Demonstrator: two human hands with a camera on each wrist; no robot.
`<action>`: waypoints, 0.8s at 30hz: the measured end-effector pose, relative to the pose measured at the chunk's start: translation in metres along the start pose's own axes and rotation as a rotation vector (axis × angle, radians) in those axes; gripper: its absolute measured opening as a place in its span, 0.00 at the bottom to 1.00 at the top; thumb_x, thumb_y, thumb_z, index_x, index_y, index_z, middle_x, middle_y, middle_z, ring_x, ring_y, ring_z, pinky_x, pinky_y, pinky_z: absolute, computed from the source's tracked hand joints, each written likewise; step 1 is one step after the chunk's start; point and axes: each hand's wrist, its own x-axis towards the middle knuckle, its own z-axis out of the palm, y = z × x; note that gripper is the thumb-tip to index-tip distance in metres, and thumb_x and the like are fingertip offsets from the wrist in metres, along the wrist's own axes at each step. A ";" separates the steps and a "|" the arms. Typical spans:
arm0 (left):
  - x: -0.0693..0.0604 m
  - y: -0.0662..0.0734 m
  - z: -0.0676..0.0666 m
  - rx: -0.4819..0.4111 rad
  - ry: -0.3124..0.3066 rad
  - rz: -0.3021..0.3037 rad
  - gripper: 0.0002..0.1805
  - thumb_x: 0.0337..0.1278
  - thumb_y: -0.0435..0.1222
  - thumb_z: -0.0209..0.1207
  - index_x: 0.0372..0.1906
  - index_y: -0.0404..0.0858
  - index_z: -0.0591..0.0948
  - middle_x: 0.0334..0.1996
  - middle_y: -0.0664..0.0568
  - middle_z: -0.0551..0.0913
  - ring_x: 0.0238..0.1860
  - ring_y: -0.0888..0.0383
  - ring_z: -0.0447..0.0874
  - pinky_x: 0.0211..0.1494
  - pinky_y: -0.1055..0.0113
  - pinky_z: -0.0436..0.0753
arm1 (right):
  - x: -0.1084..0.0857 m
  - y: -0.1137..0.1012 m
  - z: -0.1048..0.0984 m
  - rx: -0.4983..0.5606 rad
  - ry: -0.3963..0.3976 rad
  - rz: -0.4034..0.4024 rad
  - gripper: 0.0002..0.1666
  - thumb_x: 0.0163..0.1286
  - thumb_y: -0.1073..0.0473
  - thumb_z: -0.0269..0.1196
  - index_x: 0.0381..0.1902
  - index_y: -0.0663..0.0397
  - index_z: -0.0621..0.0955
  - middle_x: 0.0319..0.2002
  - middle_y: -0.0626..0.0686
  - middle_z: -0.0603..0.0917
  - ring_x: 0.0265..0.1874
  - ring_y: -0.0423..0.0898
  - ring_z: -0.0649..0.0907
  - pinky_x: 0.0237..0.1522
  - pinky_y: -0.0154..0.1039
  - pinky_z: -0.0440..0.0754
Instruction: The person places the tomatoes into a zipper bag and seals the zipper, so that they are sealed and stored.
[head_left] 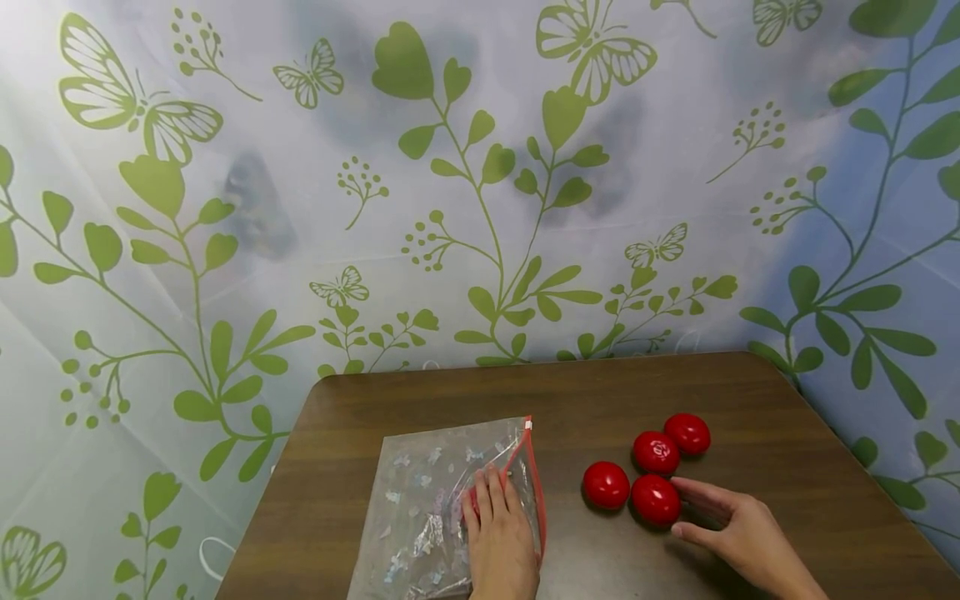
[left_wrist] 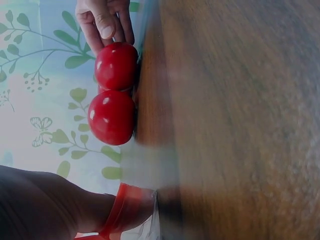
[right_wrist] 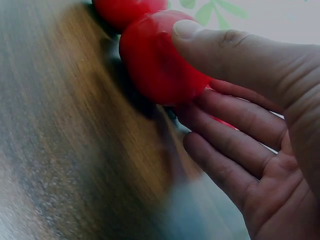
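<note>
Presently, the nearest red ball sits on the right half of the table, with the fingertips of the right hand at its right side. That hand is wide: thumb and fingers stand apart and are not wrapped round the ball. The step in hand is judged to be taking hold of this ball; a sound hold would call for bringing the thumb in against the fingers without nudging the neighbours.

Three more balls stand close by: the left ball, the middle ball and the far ball, the last nearest the table's far right corner. Whether each touches the next cannot be confirmed.

Left of them lies the plastic bag, its red edge facing the balls. The left hand appears to hold the upper lip, fingers together on top. A red patch under the fingertips cannot be identified.

As to room, a strip of bare wood separates the bag's mouth from the left ball. More bare wood runs towards the far edge, and the right hand has space before the right edge. The near edge is out of view. A leaf-patterned curtain hangs behind the far edge.
</note>
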 end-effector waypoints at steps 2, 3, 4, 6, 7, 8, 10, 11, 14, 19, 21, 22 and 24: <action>0.000 0.000 0.000 -0.004 -0.003 -0.003 0.62 0.32 0.41 0.87 0.79 0.28 0.71 0.82 0.32 0.66 0.84 0.34 0.63 0.83 0.35 0.64 | 0.001 0.000 0.001 -0.012 0.002 0.006 0.44 0.62 0.43 0.82 0.71 0.57 0.83 0.66 0.60 0.88 0.58 0.48 0.91 0.51 0.27 0.87; 0.000 0.000 0.000 -0.005 -0.005 -0.004 0.62 0.32 0.41 0.87 0.79 0.28 0.71 0.82 0.32 0.66 0.84 0.34 0.63 0.84 0.35 0.64 | 0.001 0.001 0.002 -0.020 0.002 0.008 0.44 0.62 0.43 0.82 0.71 0.57 0.83 0.67 0.60 0.88 0.58 0.47 0.91 0.51 0.27 0.86; 0.000 0.000 0.000 -0.008 -0.007 -0.005 0.62 0.33 0.41 0.87 0.79 0.27 0.70 0.82 0.32 0.66 0.84 0.34 0.63 0.84 0.35 0.63 | 0.002 0.001 0.003 -0.024 0.003 0.006 0.44 0.62 0.42 0.82 0.71 0.57 0.83 0.67 0.61 0.88 0.58 0.46 0.91 0.51 0.27 0.86; 0.000 0.000 -0.001 -0.007 -0.010 -0.005 0.61 0.33 0.41 0.86 0.79 0.28 0.71 0.82 0.32 0.66 0.84 0.34 0.63 0.84 0.35 0.63 | 0.003 0.001 0.005 -0.027 0.002 0.001 0.44 0.61 0.42 0.83 0.71 0.56 0.84 0.67 0.61 0.87 0.59 0.46 0.90 0.52 0.27 0.86; 0.000 0.000 -0.001 -0.008 -0.013 -0.006 0.61 0.33 0.40 0.86 0.79 0.28 0.71 0.82 0.32 0.66 0.84 0.34 0.63 0.84 0.35 0.63 | 0.003 0.001 0.006 -0.029 0.004 -0.002 0.44 0.61 0.42 0.83 0.71 0.55 0.84 0.67 0.61 0.87 0.59 0.46 0.90 0.52 0.27 0.86; 0.000 0.000 -0.002 -0.005 -0.015 -0.005 0.61 0.33 0.41 0.86 0.79 0.28 0.71 0.82 0.32 0.66 0.84 0.34 0.62 0.84 0.35 0.63 | 0.003 0.001 0.007 -0.031 0.007 -0.005 0.44 0.61 0.42 0.83 0.71 0.55 0.84 0.67 0.61 0.87 0.60 0.46 0.90 0.52 0.28 0.86; 0.001 0.000 -0.002 -0.003 -0.019 -0.004 0.61 0.33 0.41 0.86 0.79 0.28 0.71 0.82 0.32 0.66 0.84 0.35 0.62 0.84 0.35 0.63 | 0.004 0.000 0.008 -0.028 0.012 -0.007 0.44 0.60 0.42 0.83 0.70 0.54 0.84 0.67 0.61 0.87 0.60 0.50 0.90 0.52 0.28 0.87; 0.001 0.000 -0.003 -0.001 -0.021 -0.003 0.61 0.33 0.41 0.86 0.79 0.28 0.71 0.82 0.32 0.66 0.84 0.34 0.62 0.84 0.35 0.63 | 0.004 -0.001 0.008 -0.029 0.013 -0.007 0.44 0.61 0.42 0.83 0.70 0.55 0.84 0.67 0.61 0.87 0.60 0.52 0.90 0.52 0.29 0.88; 0.001 0.000 -0.002 -0.001 -0.020 -0.002 0.61 0.33 0.41 0.86 0.79 0.28 0.71 0.82 0.32 0.66 0.84 0.34 0.63 0.84 0.35 0.63 | 0.004 -0.002 0.008 -0.037 0.012 -0.001 0.44 0.61 0.42 0.83 0.71 0.55 0.84 0.67 0.62 0.87 0.62 0.58 0.90 0.52 0.32 0.89; 0.000 0.000 -0.002 -0.008 -0.009 -0.003 0.58 0.36 0.38 0.84 0.79 0.28 0.71 0.82 0.32 0.67 0.84 0.34 0.63 0.84 0.35 0.63 | 0.005 -0.003 0.008 -0.041 0.010 0.012 0.46 0.61 0.41 0.83 0.71 0.55 0.83 0.67 0.63 0.86 0.63 0.61 0.89 0.55 0.42 0.91; 0.001 0.000 -0.002 -0.009 -0.004 -0.002 0.56 0.38 0.37 0.83 0.78 0.28 0.72 0.82 0.32 0.67 0.84 0.34 0.63 0.84 0.35 0.63 | 0.006 -0.004 0.008 -0.036 0.013 0.023 0.47 0.60 0.40 0.83 0.72 0.54 0.83 0.68 0.63 0.86 0.64 0.61 0.89 0.56 0.45 0.91; 0.001 0.000 -0.001 -0.009 -0.001 0.000 0.56 0.38 0.37 0.83 0.78 0.28 0.72 0.82 0.32 0.67 0.84 0.34 0.64 0.84 0.35 0.64 | 0.006 -0.004 0.009 -0.032 0.011 0.022 0.47 0.60 0.40 0.83 0.72 0.55 0.83 0.68 0.63 0.86 0.64 0.62 0.88 0.57 0.47 0.91; 0.001 0.000 -0.001 -0.003 0.001 0.004 0.56 0.38 0.37 0.83 0.78 0.28 0.72 0.82 0.32 0.67 0.84 0.34 0.64 0.84 0.35 0.64 | 0.007 -0.004 0.009 -0.027 0.012 0.024 0.47 0.60 0.40 0.83 0.72 0.55 0.83 0.68 0.64 0.86 0.64 0.62 0.88 0.57 0.48 0.91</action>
